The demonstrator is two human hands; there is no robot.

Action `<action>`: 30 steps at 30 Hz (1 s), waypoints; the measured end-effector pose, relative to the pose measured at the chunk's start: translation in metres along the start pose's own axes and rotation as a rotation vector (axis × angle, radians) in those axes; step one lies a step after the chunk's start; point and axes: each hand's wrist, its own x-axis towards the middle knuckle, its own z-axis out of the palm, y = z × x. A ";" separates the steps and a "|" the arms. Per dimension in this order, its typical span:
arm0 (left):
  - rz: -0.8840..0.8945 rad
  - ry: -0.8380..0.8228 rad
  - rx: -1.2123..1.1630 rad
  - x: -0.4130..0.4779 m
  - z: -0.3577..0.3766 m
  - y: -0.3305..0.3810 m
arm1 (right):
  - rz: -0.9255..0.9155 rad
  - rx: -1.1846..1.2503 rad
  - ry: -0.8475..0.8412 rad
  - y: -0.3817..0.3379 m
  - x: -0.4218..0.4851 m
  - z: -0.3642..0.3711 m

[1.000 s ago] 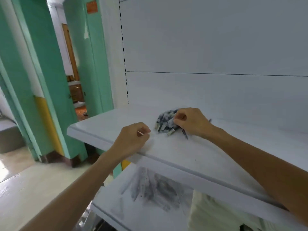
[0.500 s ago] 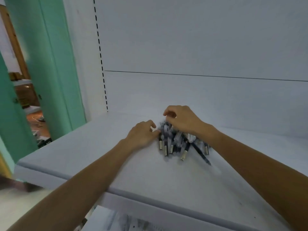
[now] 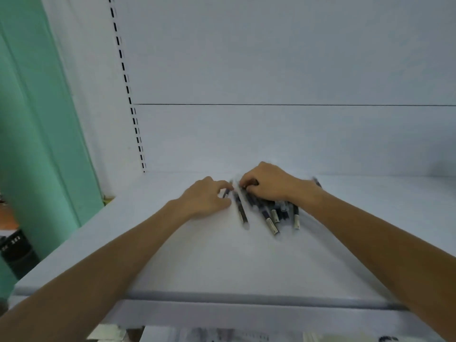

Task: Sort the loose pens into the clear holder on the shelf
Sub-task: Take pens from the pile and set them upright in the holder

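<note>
One heap of pens [image 3: 270,209] on the white shelf [image 3: 197,262], toward its back, close to the back panel [image 3: 271,134]. Showed slim dark barrels with pale cream end sections; finer detail too blurred to read. Lay roughly parallel, near ends fanned toward the shelf's front edge. Counted by near ends: three cream tips clear, more dark barrels packed between them; full total not countable under the right hand. One stray pen [image 3: 241,211] just left of the heap, apart from it at the near end, between the two hands. One more dark end visible past the right wrist.

Two hands, both at shelf level.
- Right hand [image 3: 267,185]: rested on top of the heap, fingers curled down and closed round the far ends of the pens.
- Left hand [image 3: 204,198]: rested palm down beside the stray pen, fingers loosely curled and close together, tips at a short dark pen end; pinched or merely touched, cannot tell.

One slotted upright [image 3: 125,82] at the panel's left edge; one green post [image 3: 37,119] beyond it.
</note>
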 end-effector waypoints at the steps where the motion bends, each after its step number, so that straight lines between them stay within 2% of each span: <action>1: 0.004 -0.004 0.016 -0.003 -0.003 -0.005 | 0.003 0.003 0.005 -0.005 -0.001 0.000; 4: 0.010 0.010 0.014 -0.014 -0.012 -0.019 | 0.000 -0.012 0.057 -0.022 -0.005 0.003; 8: -0.002 0.075 -0.099 -0.026 -0.014 -0.026 | 0.064 -0.075 0.100 -0.043 0.001 0.014; 15: -0.019 0.046 -0.083 -0.036 -0.001 -0.003 | 0.248 0.165 0.188 -0.043 -0.006 0.026; 18: -0.050 0.059 -0.058 -0.037 -0.001 -0.008 | 0.290 0.184 0.233 -0.040 -0.015 0.025; 23: -0.088 0.124 -0.020 -0.038 0.005 -0.007 | 0.275 0.142 0.175 -0.045 -0.018 0.021; 26: -0.095 0.109 -0.009 -0.038 0.005 -0.004 | 0.244 0.102 0.168 -0.049 -0.018 0.023; 28: -0.099 0.096 -0.018 -0.038 0.001 -0.003 | 0.269 0.139 0.232 -0.049 -0.018 0.022; 30: -0.086 0.098 0.036 -0.039 -0.005 -0.004 | 0.324 0.262 0.371 -0.046 -0.018 0.019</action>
